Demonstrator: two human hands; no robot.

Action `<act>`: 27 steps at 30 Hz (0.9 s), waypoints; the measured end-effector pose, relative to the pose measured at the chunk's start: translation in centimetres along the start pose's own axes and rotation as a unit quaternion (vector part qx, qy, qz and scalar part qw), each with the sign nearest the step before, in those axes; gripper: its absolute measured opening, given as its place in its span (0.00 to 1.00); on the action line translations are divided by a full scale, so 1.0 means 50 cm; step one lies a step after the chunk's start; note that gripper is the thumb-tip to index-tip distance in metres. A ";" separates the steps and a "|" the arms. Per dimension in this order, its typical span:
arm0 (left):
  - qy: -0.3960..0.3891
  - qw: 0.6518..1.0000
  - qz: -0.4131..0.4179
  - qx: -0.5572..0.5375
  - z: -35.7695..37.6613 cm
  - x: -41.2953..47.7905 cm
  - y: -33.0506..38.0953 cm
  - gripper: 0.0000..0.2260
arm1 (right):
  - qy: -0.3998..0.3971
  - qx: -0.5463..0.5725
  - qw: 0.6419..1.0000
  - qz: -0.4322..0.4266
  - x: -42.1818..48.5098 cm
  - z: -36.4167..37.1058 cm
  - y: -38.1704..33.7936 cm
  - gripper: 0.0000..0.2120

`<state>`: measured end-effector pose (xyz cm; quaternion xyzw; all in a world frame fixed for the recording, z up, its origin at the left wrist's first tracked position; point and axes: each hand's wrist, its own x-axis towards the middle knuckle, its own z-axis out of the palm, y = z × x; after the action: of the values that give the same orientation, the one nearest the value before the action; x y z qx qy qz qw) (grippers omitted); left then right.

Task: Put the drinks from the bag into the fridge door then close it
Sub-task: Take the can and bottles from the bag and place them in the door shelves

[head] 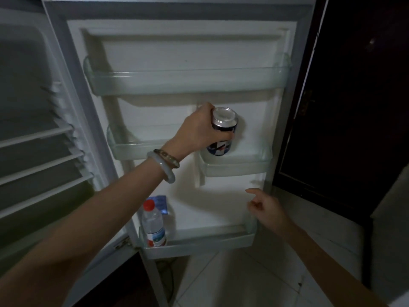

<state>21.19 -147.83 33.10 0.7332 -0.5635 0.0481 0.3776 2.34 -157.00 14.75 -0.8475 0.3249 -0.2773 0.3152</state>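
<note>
The fridge door [181, 52] stood wide open, and the left hand [197, 127] was wrapped around a can [222, 131], fingers curled over its far side where I couldn't see them, thumb hidden too. The can sat low in the small right-hand door bin [239, 167], just under that grip, its silver top tilted toward me; the print on it was blue, white and dark, too murky to read. Whether its base touched the bin floor, I couldn't tell, the frosted wall blurred it. Two bracelets [164, 165] ringed the wrist behind the grip. Left of the grip, another clear shelf [132, 147] ran partly behind the forearm. Well below the grip, a water bottle [153, 224] with a red cap stood upright in the bottom shelf [210, 240], and something blue [160, 204] behind it was mostly covered. The right hand [267, 211] hung loose and empty, fingers half curled, near that shelf's right end, touching nothing I could see. The fridge interior [33, 129] at far left was dim and cut off.
</note>
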 end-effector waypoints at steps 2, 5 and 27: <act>0.007 0.999 0.010 0.043 0.008 0.010 0.001 0.27 | 0.014 0.003 1.000 0.003 0.000 -0.007 0.009 0.15; 0.014 0.994 0.015 0.104 0.018 0.014 -0.008 0.29 | 0.018 0.002 1.000 0.005 0.002 -0.015 0.015 0.15; 0.025 0.920 0.097 0.378 0.034 -0.010 -0.033 0.29 | -0.031 -0.005 0.999 -0.017 0.005 0.027 -0.003 0.14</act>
<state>21.84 -148.32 30.82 0.7618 -0.5620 0.3122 0.0797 3.47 -156.63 14.04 -0.8626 0.3016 -0.2551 0.3160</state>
